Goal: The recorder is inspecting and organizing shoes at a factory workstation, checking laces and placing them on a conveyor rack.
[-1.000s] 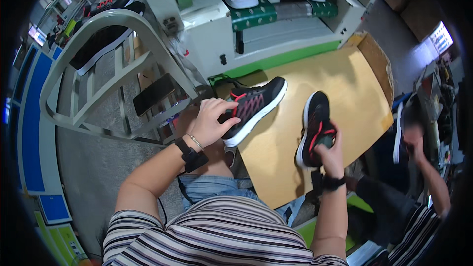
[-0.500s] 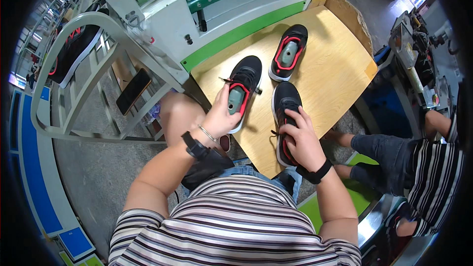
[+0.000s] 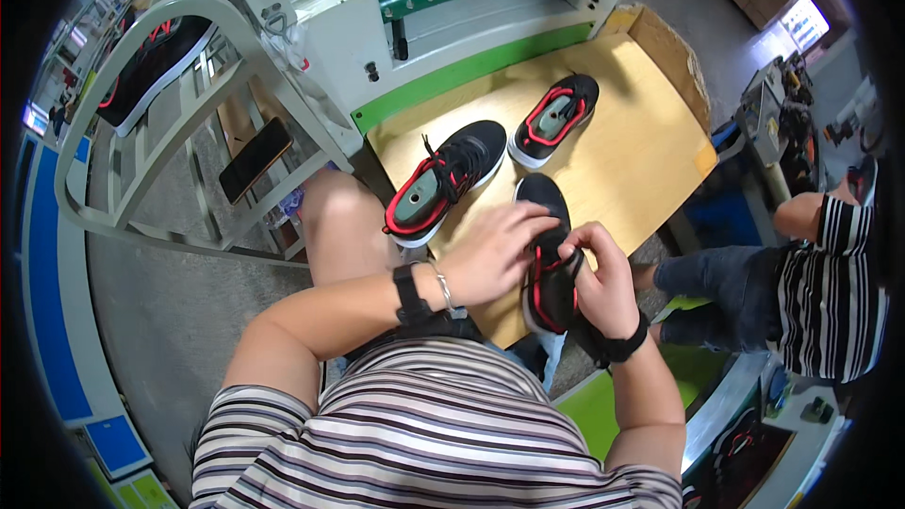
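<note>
A black sneaker [image 3: 547, 297] with a red-lined collar lies at the near edge of the wooden tabletop, its toe facing away. Over its lacing, the fingers of my left hand [image 3: 495, 254] are bent down and grip the upper; the fingertips are partly hidden. My right hand [image 3: 606, 285] is closed in a pinch at the shoe's opening, on its dark tongue area. To the left rests a laced sneaker [image 3: 452, 174] with a grey-green shoe last inside. Farther back sits another sneaker [image 3: 554, 120], also with a last in it.
The wooden tabletop [image 3: 622, 141] adjoins a white and green machine [image 3: 490, 24] with a studded green roller. A metal rack [image 3: 141, 226] at left carries a phone [image 3: 255, 160] and another sneaker [image 3: 156, 66]. A co-worker in a striped shirt [image 3: 830, 311] is at right.
My left hand has let go of the left sneaker and moved right onto the near one. That left sneaker has turned, and the back sneaker's laces now lie over its opening. My right hand has closed into a pinch.
</note>
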Motion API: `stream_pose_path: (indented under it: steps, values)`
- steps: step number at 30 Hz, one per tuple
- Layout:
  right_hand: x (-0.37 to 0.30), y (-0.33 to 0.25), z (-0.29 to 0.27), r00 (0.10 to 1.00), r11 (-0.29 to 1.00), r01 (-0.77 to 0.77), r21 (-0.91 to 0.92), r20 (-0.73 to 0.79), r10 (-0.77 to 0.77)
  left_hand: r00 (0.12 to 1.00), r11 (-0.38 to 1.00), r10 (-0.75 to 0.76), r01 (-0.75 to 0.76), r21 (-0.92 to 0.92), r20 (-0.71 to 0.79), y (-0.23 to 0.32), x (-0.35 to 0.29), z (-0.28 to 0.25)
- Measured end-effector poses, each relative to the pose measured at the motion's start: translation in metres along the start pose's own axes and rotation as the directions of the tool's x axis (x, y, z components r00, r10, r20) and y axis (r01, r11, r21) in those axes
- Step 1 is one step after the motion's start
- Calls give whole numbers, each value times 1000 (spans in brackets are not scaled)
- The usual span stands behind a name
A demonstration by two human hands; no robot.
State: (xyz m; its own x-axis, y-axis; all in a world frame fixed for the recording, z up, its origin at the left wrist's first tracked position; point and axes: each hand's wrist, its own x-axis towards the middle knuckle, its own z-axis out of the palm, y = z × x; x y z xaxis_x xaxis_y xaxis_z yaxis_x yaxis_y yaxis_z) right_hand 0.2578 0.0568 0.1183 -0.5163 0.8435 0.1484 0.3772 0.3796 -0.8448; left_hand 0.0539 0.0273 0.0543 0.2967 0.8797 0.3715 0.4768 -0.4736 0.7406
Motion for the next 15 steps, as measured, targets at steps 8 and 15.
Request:
stream_pose_path:
  steps: [8, 15]
  values:
    - [29, -52, -34, 984, 774, 45, 632, -161, 74, 987, 911, -49, 108, -399, 155, -12, 17, 30]
    - [-1, -66, 6, 974, 335, -221, 916, 191, 119, 522, -79, -215, 833, -548, 825, 14, 32, 8]
